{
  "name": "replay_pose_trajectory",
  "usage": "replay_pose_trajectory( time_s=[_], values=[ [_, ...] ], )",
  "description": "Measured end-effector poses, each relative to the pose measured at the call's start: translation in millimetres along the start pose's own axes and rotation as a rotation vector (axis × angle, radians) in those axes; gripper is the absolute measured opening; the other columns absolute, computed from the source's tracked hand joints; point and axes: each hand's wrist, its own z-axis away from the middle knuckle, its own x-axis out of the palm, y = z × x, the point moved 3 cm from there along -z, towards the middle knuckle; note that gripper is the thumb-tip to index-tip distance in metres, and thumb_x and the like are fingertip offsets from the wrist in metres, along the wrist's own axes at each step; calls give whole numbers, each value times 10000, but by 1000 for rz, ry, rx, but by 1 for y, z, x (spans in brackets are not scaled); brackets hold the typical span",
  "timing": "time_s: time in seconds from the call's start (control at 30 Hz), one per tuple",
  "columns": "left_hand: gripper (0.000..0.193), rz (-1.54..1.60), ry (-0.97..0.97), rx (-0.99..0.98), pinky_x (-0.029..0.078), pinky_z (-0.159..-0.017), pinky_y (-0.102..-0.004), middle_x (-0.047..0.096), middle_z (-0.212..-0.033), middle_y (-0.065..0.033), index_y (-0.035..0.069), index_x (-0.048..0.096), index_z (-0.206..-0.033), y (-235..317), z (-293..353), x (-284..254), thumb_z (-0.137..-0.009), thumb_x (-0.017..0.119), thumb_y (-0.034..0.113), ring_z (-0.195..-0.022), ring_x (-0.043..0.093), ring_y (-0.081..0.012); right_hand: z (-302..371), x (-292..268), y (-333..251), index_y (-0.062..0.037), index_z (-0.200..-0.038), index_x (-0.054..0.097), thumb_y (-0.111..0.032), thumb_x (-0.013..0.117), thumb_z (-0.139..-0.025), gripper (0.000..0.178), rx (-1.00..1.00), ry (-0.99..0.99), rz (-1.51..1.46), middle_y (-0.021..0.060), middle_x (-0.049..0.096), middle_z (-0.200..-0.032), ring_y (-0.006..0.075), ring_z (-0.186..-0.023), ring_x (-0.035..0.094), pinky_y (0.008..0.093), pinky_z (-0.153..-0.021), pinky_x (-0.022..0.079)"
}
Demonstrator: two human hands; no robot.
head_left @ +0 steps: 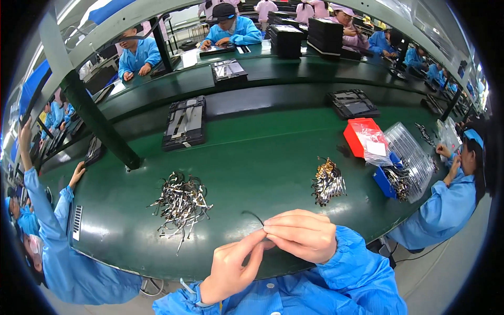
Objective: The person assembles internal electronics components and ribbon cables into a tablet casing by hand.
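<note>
Close to the table's near edge, my left hand [231,266] and my right hand [303,234] meet at the fingertips. Between their pinched fingers is a thin, dark, curved strip [254,214], its free end pointing up and to the left. The fingers cover the rest of it, and I cannot tell its exact kind. A loose pile of small black and silver strip-like parts [181,203] lies beyond my left hand. Beyond my right hand is a smaller heap of similar parts with gold-brown ends [328,184].
To the right stand a red bin [355,140], a blue bin [385,184] of parts and a clear ribbed plastic tray [408,152]. Black trays [185,125] rest farther back. A dark green post [100,121] rises at left. Co-workers in blue sit on both sides.
</note>
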Motion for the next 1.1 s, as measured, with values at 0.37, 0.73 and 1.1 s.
replay_pose_trajectory(
  time_s=[0.37, 0.73, 1.1],
  values=[
    [271, 466, 45, -231, 579, -735, -324, 707, -859, -191, -40, 562, -1189, -27, -24, -10, -936, 487, 24, -797, 708, -253, 2, -172, 129, 40, -869, 605, -63, 585, -898, 109, 570, 590, 213, 100, 665, -766, 132, -674, 660, 257, -614, 535],
    [271, 689, 142, -295, 585, -690, -301, 700, -855, -181, -28, 557, -1166, -55, -68, -26, -932, 514, 101, -759, 708, -239, 45, -253, 280, -31, -764, 738, -145, 815, -683, 159, 1096, 40, 745, 117, 707, -714, 176, -627, 677, 306, -625, 539],
    [245, 790, 7, -519, 585, -675, -327, 696, -821, -193, -33, 563, -1125, -120, -63, 26, -917, 536, 93, -734, 703, -253, -5, -307, 333, 16, -851, 709, -266, 722, -833, 283, 1095, -132, 593, 99, 711, -745, 156, -672, 693, 288, -639, 553]
  ],
)
